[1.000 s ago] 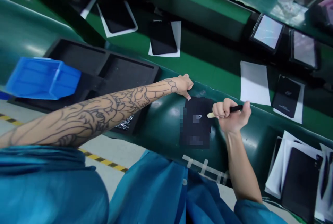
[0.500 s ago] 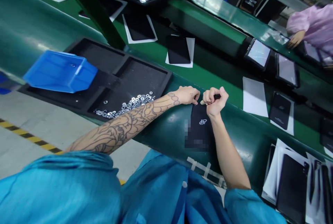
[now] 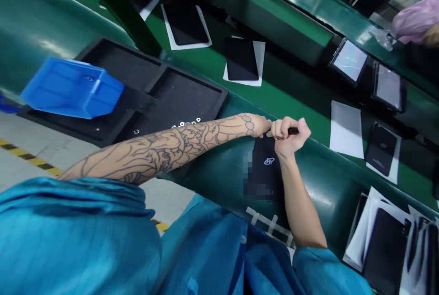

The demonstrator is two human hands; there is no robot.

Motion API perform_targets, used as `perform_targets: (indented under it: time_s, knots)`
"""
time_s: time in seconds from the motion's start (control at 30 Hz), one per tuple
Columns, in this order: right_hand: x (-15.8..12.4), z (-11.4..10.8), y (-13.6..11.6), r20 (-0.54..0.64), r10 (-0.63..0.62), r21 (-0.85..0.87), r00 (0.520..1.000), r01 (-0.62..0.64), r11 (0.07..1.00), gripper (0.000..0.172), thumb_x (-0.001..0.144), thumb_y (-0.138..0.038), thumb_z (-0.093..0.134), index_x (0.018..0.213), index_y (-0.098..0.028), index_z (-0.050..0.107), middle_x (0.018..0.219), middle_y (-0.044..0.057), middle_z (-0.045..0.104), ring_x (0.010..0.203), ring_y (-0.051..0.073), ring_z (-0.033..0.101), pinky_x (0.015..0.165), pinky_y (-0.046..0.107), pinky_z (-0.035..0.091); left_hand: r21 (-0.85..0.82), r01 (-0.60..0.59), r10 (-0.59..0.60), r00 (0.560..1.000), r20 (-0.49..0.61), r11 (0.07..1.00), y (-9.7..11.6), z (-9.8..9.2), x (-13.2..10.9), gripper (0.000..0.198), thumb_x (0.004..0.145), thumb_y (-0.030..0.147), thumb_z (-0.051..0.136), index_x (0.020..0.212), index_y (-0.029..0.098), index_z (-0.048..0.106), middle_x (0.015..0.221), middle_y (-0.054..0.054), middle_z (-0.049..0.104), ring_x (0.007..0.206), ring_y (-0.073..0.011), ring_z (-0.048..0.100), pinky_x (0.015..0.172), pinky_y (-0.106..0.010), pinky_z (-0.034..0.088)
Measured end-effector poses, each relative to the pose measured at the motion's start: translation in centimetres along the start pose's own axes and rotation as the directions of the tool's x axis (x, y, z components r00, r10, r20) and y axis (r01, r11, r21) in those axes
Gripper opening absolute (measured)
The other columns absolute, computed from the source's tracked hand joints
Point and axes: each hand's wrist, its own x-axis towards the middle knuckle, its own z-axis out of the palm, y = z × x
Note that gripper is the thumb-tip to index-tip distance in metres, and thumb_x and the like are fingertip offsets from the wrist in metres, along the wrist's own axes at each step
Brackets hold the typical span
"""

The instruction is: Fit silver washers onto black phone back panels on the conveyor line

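Note:
A black tablet back panel [image 3: 265,174] with a pale logo lies on the green bench in front of me; part of it is blurred out. My left hand [image 3: 259,125] reaches over its far edge, fingers curled down and close together; whatever they pinch is hidden. Beside it, my right hand [image 3: 290,137] is closed around a short dark stick-like tool [image 3: 293,131], with its thumb raised. A pale tip shows at the right fingers, near the panel's far edge. The two hands almost touch.
Left of me, a black divided tray [image 3: 181,98] holds small metal rings [image 3: 192,123] and a blue bin [image 3: 73,89]. Dark panels on white sheets [image 3: 242,59] lie along the green line beyond. Sheets and panels [image 3: 386,244] stand at right. A co-worker's pink sleeve [image 3: 416,18] shows across.
My left hand has shifted right, closer to my right hand, and its forearm now covers more of the metal rings. My right hand has turned slightly, showing more of the dark tool. The view has shifted a little.

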Motion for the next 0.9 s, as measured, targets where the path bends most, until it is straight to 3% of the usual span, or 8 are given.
perform_targets:
  time_s: [0.1,0.17,0.23,0.33,0.4,0.5,0.7,0.9]
  knots:
    - [0.1,0.5,0.5,0.034,0.035,0.026,0.999,-0.036,0.999,0.066,0.099,-0.067,0.049,0.05,-0.028,0.031,0.043,-0.006,0.02,0.039,0.012,0.019,0.044,0.031,0.018,0.031,-0.014,0.016,0.998,-0.065,0.999,-1.1,-1.0,-2.8,0.022,0.09,0.031,0.082,0.107,0.019,0.073,0.094,-0.006,0.079,0.087,-0.0247,0.073,0.078,-0.03,0.048]
    - [0.2,0.5,1.1,0.057,0.05,0.042,0.997,-0.053,0.998,0.065,0.099,-0.064,0.05,0.049,-0.027,0.03,0.042,-0.006,0.02,0.038,0.011,0.019,0.045,0.031,0.017,0.059,-0.002,0.017,0.967,-0.254,0.998,-2.2,-1.1,-6.0,0.016,0.101,0.034,0.07,0.109,0.021,0.07,0.1,-0.006,0.077,0.089,-0.0246,0.071,0.076,-0.032,0.047]
    - [0.3,0.4,1.9,0.075,0.073,0.042,0.995,-0.076,0.996,0.066,0.098,-0.065,0.05,0.049,-0.028,0.029,0.042,-0.007,0.02,0.038,0.011,0.018,0.045,0.031,0.015,0.094,0.049,0.002,0.875,-0.484,0.994,-3.8,-0.4,-9.8,0.015,0.108,0.033,0.057,0.109,0.022,0.067,0.107,-0.008,0.075,0.098,-0.0263,0.069,0.08,-0.034,0.048]
    - [0.4,0.3,3.0,0.09,0.131,-0.015,0.987,-0.13,0.991,0.068,0.097,-0.072,0.05,0.049,-0.029,0.028,0.042,-0.007,0.019,0.038,0.011,0.018,0.045,0.031,0.015,0.084,0.19,-0.076,0.705,-0.705,0.978,-6.6,1.5,-15.9,0.023,0.111,0.037,0.049,0.108,0.022,0.067,0.109,-0.01,0.072,0.109,-0.0307,0.065,0.094,-0.043,0.051]
    - [0.4,0.2,3.4,0.102,0.166,-0.059,0.981,-0.161,0.985,0.069,0.095,-0.076,0.049,0.049,-0.029,0.027,0.041,-0.007,0.019,0.038,0.011,0.019,0.045,0.03,0.016,0.02,0.294,-0.176,0.624,-0.761,0.956,-8.4,3.2,-19.6,0.025,0.11,0.04,0.05,0.112,0.022,0.067,0.115,-0.012,0.071,0.114,-0.0332,0.063,0.102,-0.049,0.05]
    - [0.3,0.1,3.5,0.122,0.194,-0.074,0.973,-0.186,0.98,0.069,0.093,-0.076,0.052,0.048,-0.029,0.028,0.042,-0.007,0.02,0.039,0.011,0.02,0.046,0.031,0.017,-0.057,0.44,-0.326,0.567,-0.757,0.896,-10.1,5.7,-23.6,0.032,0.109,0.046,0.051,0.121,0.022,0.068,0.126,-0.015,0.067,0.118,-0.0367,0.061,0.104,-0.053,0.05]
    - [-0.1,-0.2,3.3,0.176,0.156,-0.072,0.972,-0.145,0.987,0.066,0.095,-0.066,0.057,0.049,-0.027,0.031,0.044,-0.007,0.02,0.04,0.011,0.022,0.049,0.031,0.019,-0.139,0.569,-0.511,0.571,-0.642,0.811,-10.8,7.9,-24.8,0.042,0.112,0.049,0.044,0.139,0.022,0.063,0.138,-0.016,0.062,0.124,-0.0382,0.058,0.1,-0.054,0.05]
    - [-0.3,0.0,3.1,0.179,0.142,-0.067,0.974,-0.132,0.989,0.06,0.097,-0.061,0.054,0.055,-0.024,0.032,0.05,-0.006,0.021,0.045,0.011,0.022,0.053,0.031,0.018,-0.135,0.461,-0.438,0.652,-0.619,0.877,-9.4,8.0,-22.7,0.042,0.115,0.048,0.039,0.138,0.019,0.059,0.129,-0.015,0.063,0.117,-0.0336,0.06,0.102,-0.05,0.05]
